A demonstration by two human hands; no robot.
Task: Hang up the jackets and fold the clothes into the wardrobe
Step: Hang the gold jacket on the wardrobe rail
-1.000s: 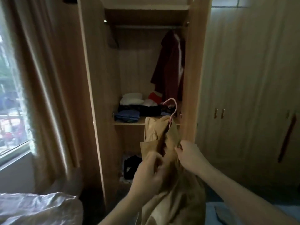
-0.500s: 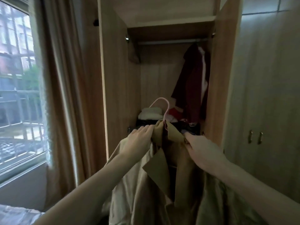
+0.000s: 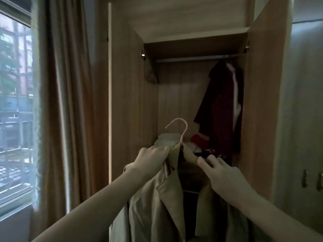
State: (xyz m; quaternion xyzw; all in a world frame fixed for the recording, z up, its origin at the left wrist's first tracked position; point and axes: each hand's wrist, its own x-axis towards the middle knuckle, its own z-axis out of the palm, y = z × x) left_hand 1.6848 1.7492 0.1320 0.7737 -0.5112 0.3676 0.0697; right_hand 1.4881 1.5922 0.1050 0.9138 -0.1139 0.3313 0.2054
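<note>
A tan jacket (image 3: 157, 206) hangs on a pink hanger (image 3: 181, 130), held up in front of the open wardrobe (image 3: 125, 102). My left hand (image 3: 150, 159) grips the jacket's left shoulder near the collar. My right hand (image 3: 218, 172) pinches the right shoulder. The hanger's hook points up, well below the metal rail (image 3: 192, 59). A dark red jacket (image 3: 222, 110) hangs from the rail at the right end. Folded clothes (image 3: 167, 139) lie on the shelf behind the hook.
The wardrobe's left door (image 3: 125, 95) and right door (image 3: 264, 102) stand open on either side of the jacket. A brown curtain (image 3: 66, 102) and a window (image 3: 14, 102) are at the left. Closed wardrobe doors with handles (image 3: 312, 179) are at the right.
Both hands have raised the tan jacket and spread its shoulders on the hanger. The view has moved closer to the wardrobe and tilted up toward the rail.
</note>
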